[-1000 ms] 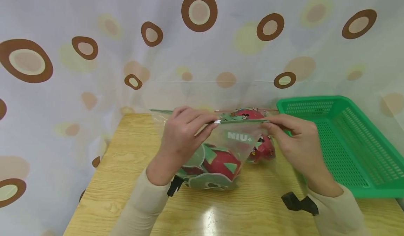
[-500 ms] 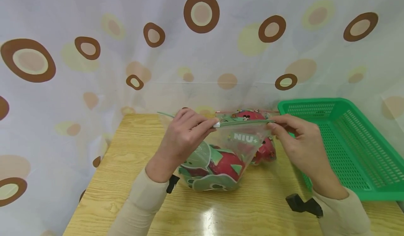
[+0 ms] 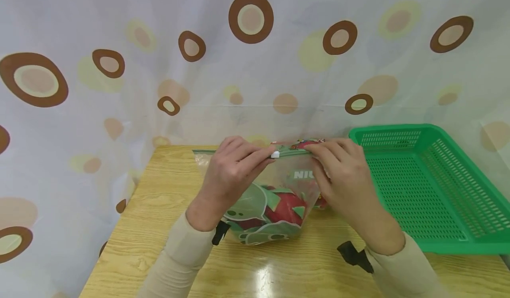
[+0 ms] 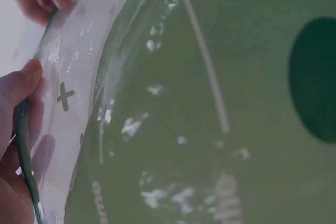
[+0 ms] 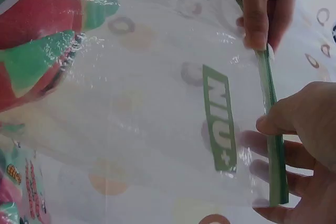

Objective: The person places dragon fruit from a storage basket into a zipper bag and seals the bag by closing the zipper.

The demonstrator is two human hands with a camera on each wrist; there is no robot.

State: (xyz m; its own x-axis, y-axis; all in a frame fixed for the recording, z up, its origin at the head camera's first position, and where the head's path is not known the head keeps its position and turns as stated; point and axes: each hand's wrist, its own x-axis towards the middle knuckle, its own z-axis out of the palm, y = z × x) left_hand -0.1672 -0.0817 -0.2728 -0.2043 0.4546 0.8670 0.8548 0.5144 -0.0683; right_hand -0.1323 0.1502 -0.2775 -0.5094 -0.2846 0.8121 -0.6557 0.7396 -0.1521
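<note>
A clear zip bag (image 3: 255, 227) with green printed shapes and a green zip edge stands on the table, a red and green item (image 3: 284, 205) inside. My left hand (image 3: 231, 169) pinches the zip edge close beside the white slider (image 3: 275, 155). To the slider's right, my right hand (image 3: 344, 174) holds the same edge between thumb and fingers, covering part of the white lettering. In the right wrist view, the right thumb lies on the near side of the green zip strip (image 5: 275, 166) and its fingers show through the film behind.
Behind the bag is a second clear bag (image 3: 296, 146) with red contents and cartoon prints, mostly hidden by the right hand. A green slotted basket (image 3: 474, 247) stands at the right of the wooden table (image 3: 159, 209). A patterned curtain (image 3: 223, 85) hangs at the back.
My right hand has moved left along the zip edge, from its right end to nearer the slider, and now covers part of the lettering. My left hand stays by the slider.
</note>
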